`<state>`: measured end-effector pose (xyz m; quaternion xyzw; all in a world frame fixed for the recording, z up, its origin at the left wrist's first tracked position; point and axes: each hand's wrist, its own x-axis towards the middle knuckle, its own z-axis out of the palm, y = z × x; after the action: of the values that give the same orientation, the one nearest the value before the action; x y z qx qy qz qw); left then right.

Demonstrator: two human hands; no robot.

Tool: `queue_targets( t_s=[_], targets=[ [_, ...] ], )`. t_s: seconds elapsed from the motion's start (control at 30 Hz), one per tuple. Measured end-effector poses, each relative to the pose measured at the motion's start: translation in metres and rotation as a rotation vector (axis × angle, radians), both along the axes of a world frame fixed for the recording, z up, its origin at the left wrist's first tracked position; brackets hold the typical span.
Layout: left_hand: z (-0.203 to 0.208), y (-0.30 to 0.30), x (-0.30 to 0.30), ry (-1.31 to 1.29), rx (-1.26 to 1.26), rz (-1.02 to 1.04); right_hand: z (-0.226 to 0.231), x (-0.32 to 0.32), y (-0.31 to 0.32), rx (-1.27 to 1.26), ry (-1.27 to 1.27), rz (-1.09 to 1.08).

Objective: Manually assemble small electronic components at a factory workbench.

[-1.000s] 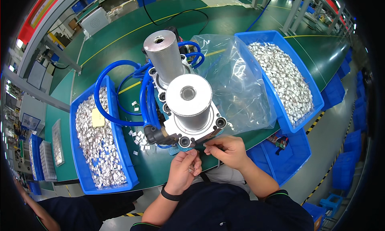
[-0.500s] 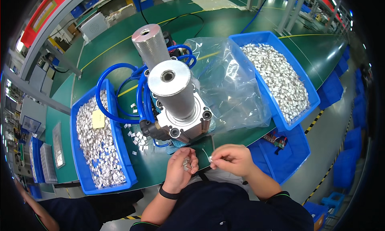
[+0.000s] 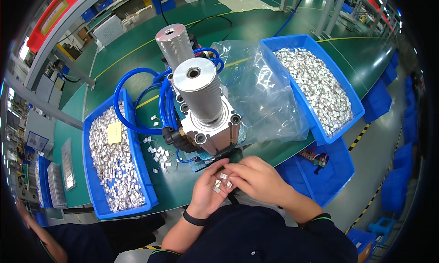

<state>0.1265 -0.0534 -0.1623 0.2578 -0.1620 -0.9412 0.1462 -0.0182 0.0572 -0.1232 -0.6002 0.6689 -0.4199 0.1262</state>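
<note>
My left hand [image 3: 209,193] is cupped palm up below the machine, holding several small white rectangular parts [image 3: 217,185] in its palm. Over that palm, my right hand [image 3: 258,177] has its fingers bent together, touching the left hand's fingers and the parts. Whatever sits between the right fingertips is hidden. Just beyond both hands stands a metal press-like machine [image 3: 219,134] with two knurled silver cylinders and blue air hoses [image 3: 120,94]. Loose white parts [image 3: 161,154] lie on the green table left of the machine.
A blue bin of white parts [image 3: 153,196] stands on the left, with a yellow note [image 3: 114,132] on the heap. Another full blue bin [image 3: 359,110] is at the right, beside a clear plastic bag [image 3: 270,103]. Below it sits a lower blue bin [image 3: 336,180]. Another person's arm [image 3: 43,235] shows at lower left.
My right hand has moved left to the left palm; the thin-wired white part it pinched no longer shows. My left hand has opened out, revealing the parts in it. The view has shifted slightly.
</note>
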Motion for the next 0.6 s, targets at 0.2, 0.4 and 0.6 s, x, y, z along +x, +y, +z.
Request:
queue_targets(
  t_s=[0.2, 0.4, 0.6],
  targets=[
    [0.014, -0.004, -0.001, -0.038, 0.007, -0.070, -0.005, -0.008, -0.013, 0.107, -0.003, 0.172],
    [0.003, -0.004, 0.001, -0.040, 0.004, -0.055, -0.014, -0.008, -0.001, 0.068, -0.648, -0.034],
    [0.006, 0.004, -0.007, 0.022, -0.143, -0.037, -0.039, -0.005, 0.003, -0.060, -0.637, -0.069]
  ],
)
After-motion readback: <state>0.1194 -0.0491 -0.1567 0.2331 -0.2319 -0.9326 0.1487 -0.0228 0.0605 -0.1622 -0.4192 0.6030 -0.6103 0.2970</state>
